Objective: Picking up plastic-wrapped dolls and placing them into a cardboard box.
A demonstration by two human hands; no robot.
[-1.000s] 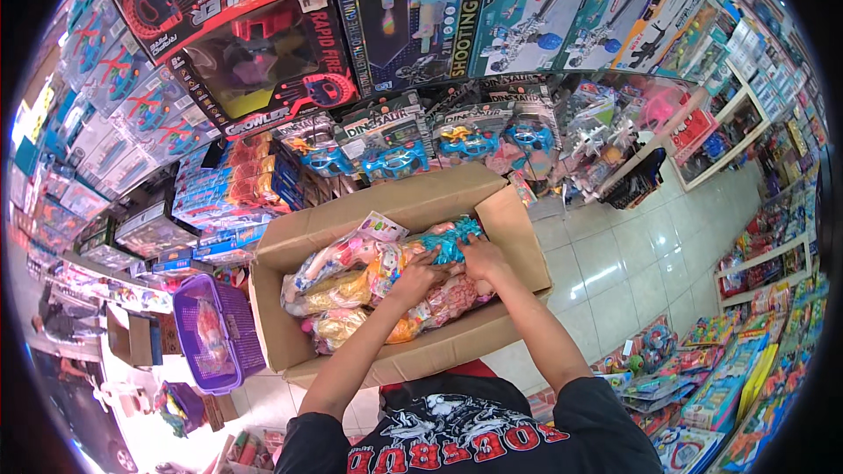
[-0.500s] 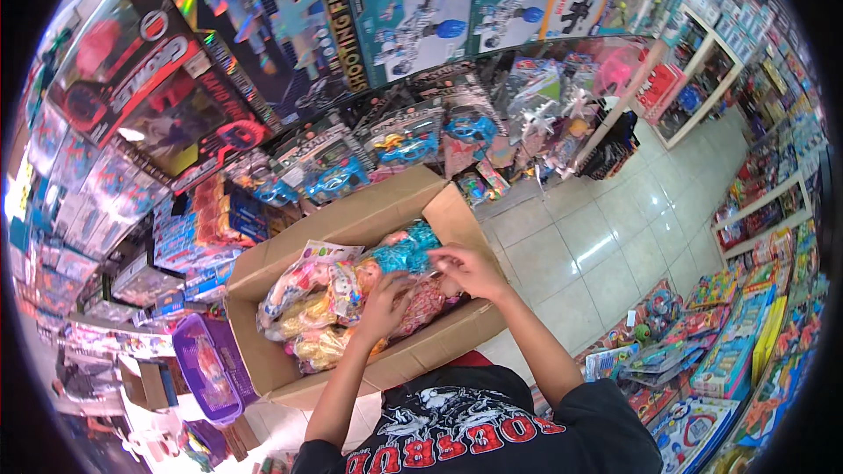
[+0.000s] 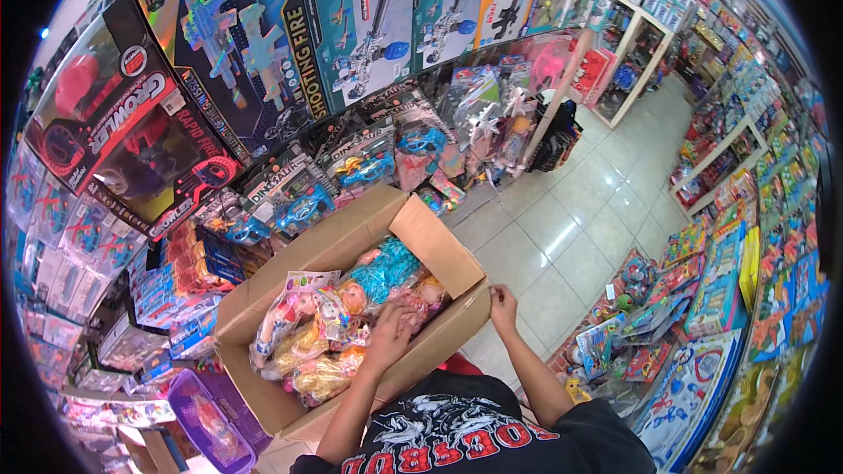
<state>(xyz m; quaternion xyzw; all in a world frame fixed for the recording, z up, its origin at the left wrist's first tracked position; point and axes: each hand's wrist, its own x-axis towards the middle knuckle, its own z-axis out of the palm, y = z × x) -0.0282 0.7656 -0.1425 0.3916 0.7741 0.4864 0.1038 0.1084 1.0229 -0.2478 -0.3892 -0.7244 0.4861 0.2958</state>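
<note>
A long cardboard box (image 3: 307,228) stands before me, its top open and its right-hand flap (image 3: 436,244) raised. Inside lie several dolls in clear plastic bags: a turquoise-haired doll (image 3: 386,270) toward the far right, and golden-wrapped dolls (image 3: 327,375) on the near left. My left hand (image 3: 391,333) rests over the bagged dolls in the right half, fingers stretched and apart. Outside the box's right end, my right hand (image 3: 502,309) is closed, fingers curled at the corner edge of the cardboard. The dolls under my left palm are partly hidden.
A purple plastic basket (image 3: 202,412) holding a bagged doll stands left of the box. Boxed toy guns (image 3: 369,26) and bagged blue toys (image 3: 303,206) line the far shelf. Tiled floor (image 3: 562,237) stretches to the right, bordered by toy packages (image 3: 694,386).
My right hand has left the dolls and moved right to the box's outer edge. My left hand stays over the dolls, its fingers flatter. The view has shifted, moving the scene left.
</note>
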